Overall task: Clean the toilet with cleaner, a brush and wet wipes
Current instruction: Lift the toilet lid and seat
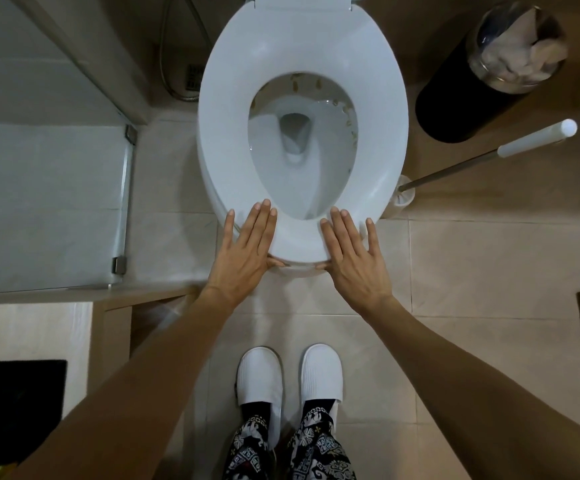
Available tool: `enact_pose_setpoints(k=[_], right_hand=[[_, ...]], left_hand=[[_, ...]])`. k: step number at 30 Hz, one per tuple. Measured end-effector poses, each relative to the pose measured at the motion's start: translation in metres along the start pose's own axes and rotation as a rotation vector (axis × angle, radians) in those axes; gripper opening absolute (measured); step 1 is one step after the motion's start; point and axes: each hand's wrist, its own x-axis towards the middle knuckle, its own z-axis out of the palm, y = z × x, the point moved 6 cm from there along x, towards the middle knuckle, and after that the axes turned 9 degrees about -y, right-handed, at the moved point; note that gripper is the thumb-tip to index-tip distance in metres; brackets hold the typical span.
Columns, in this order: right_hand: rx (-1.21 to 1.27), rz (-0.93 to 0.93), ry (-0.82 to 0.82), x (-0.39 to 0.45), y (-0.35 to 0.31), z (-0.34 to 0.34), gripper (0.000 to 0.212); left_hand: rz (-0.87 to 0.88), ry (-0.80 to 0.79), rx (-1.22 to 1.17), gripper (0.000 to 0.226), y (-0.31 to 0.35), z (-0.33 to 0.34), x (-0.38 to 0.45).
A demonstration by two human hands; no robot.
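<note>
- Lifting the toilet seat (226,140) looks like the step: left hand (247,251) and right hand (352,252) lie flat on its front edge, fingers straight, thumbs tucked under the rim.
- Lift evenly with both thumbs; hinge is at far end.
- Bowl (316,109) shows brown spots under the rim.
- Toilet brush (482,161) stands in its holder right of the toilet, beside the bin (455,95). No cleaner or wipes in view.

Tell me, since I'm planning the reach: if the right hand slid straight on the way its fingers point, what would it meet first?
The right hand already lies on the toilet seat; straight on, it would probably reach the seat's inner edge, then the open bowl.
</note>
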Motion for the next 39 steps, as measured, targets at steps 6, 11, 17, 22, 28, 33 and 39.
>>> enact_pose_setpoints(k=[6, 11, 17, 22, 28, 33, 39], right_hand=[[0.098, -0.002, 0.045, -0.006, 0.019, -0.042, 0.073], [0.172, 0.041, 0.039, -0.005, 0.044, -0.104, 0.072], [0.23, 0.039, 0.038, 0.01, 0.081, -0.195, 0.064], [0.329, 0.11, 0.018, 0.049, 0.121, -0.277, 0.075], [0.374, 0.206, 0.028, 0.113, 0.167, -0.345, 0.059], [0.477, 0.227, 0.04, 0.155, 0.189, -0.373, 0.056], [0.604, 0.198, 0.018, 0.209, 0.217, -0.385, 0.057]], left_hand=[[0.059, 0.054, -0.12, 0.071, -0.019, -0.045, -0.005], [0.069, 0.067, -0.272, 0.075, -0.049, -0.103, -0.006], [0.104, 0.011, -0.449, 0.074, -0.093, -0.182, 0.005], [0.002, -0.004, -0.58, 0.082, -0.147, -0.255, 0.043], [-0.142, -0.043, -0.682, 0.064, -0.203, -0.326, 0.098], [-0.184, -0.06, -0.719, 0.062, -0.23, -0.36, 0.133], [-0.206, -0.062, -0.752, 0.061, -0.258, -0.377, 0.174]])
